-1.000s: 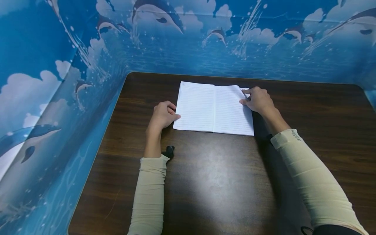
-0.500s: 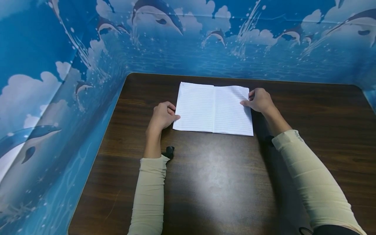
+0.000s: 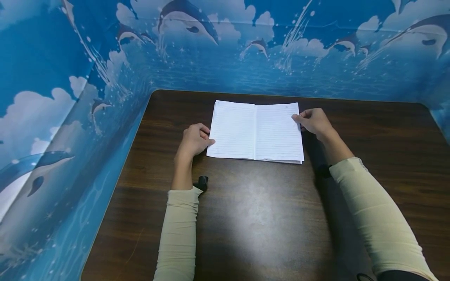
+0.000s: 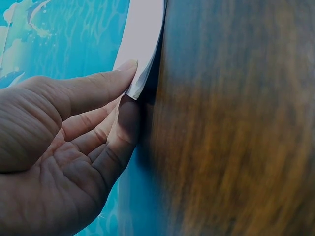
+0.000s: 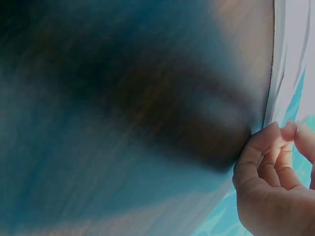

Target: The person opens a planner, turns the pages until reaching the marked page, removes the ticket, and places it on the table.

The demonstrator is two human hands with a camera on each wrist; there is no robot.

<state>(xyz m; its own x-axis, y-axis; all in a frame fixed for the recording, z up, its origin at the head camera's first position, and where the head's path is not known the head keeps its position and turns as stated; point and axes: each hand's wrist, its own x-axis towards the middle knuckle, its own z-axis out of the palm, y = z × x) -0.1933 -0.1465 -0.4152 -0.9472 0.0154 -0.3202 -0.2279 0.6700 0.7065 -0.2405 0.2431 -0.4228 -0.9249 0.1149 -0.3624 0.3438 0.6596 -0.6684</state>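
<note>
An open notebook (image 3: pixel 235 130) with lined white pages lies near the far side of the table. My left hand (image 3: pixel 195 139) pinches its left edge, the thumb on top of the page and the fingers underneath. In the left wrist view, the notebook's corner (image 4: pixel 140 54) sits between the thumb and fingers of that left hand (image 4: pixel 74 132). My right hand (image 3: pixel 314 121) pinches the right-hand page at its outer edge, thumb on top. The right wrist view has this right hand (image 5: pixel 275 177) at the page edges (image 5: pixel 280 64), with one page lifted apart from those below.
The dark wooden table (image 3: pixel 246 218) stretches around the notebook, its far edge meeting a blue dolphin-print backdrop (image 3: pixel 225 66). A black wrist device (image 3: pixel 202 182) shows beside the left sleeve (image 3: pixel 179 230). The right sleeve (image 3: pixel 379 214) crosses the table's right side.
The right hand has slid from the top right corner slightly right and nearer along the edge. The right page's curled corner now lies flatter. The left hand stays in place.
</note>
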